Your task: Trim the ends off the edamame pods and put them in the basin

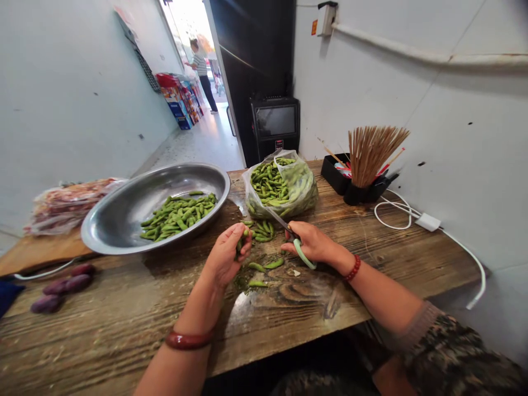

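Note:
Closed fingers of my left hand [228,252] hold green edamame pods [246,234], partly hidden by the fingers. My right hand [312,242] grips scissors [304,254] with pale green handles, their blades pointing up and left toward the bag. Behind both hands stands a clear plastic bag [303,190] full of edamame pods. Several loose pods [263,231] lie in front of the bag, and a few more [274,263] rest on the wood between my hands. To the left, a wide metal basin [119,212] holds a pile of edamame [181,215].
The wooden table [165,297] carries purple oblong produce [78,282] and a bagged pinkish item [74,203] at left. At right are a black holder [336,173] with wooden skewers [373,154] and a white cable [429,221]. A person [202,71] stands near the doorway.

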Demonstrator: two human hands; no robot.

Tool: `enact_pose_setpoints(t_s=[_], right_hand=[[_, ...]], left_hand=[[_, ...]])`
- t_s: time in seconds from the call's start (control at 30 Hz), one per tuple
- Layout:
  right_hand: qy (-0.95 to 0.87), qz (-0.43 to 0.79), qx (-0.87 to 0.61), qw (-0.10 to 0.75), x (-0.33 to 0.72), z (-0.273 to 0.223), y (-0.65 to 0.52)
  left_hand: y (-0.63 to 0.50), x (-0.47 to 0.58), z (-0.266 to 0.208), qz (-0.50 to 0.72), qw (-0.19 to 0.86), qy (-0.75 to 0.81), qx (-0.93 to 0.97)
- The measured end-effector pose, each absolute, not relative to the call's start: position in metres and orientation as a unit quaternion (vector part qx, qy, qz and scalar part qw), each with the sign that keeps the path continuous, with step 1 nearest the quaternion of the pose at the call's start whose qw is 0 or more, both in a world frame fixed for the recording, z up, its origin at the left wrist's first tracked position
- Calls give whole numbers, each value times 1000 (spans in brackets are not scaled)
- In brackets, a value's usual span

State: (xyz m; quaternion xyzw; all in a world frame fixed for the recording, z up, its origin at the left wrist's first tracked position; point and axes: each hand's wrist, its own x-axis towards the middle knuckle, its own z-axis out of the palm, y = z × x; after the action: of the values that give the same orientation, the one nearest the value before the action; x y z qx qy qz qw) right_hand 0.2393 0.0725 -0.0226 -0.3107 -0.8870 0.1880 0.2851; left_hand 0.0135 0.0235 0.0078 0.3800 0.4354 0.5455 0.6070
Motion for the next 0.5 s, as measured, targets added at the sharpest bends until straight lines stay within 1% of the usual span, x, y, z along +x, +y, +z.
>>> enact_pose_setpoints(t_s=[0.13, 0.27, 0.33, 0.43, 0.5], right_hand=[[-884, 197, -307, 292, 240, -19, 72], [-889, 193, -296, 291, 239, -18, 71], [-891, 188, -296, 289, 239, -17, 71], [-892, 187, -297, 285, 240, -15, 71], [-893, 188, -295, 284, 240, -14, 71]], left_hand=[[21, 18, 10, 483, 621, 458, 413], [19, 23, 9, 422, 608, 479, 471], [19, 24, 5, 383, 563, 498, 537], [20, 25, -4, 304, 430, 505, 684], [20, 27, -9, 241, 360, 489, 757]])
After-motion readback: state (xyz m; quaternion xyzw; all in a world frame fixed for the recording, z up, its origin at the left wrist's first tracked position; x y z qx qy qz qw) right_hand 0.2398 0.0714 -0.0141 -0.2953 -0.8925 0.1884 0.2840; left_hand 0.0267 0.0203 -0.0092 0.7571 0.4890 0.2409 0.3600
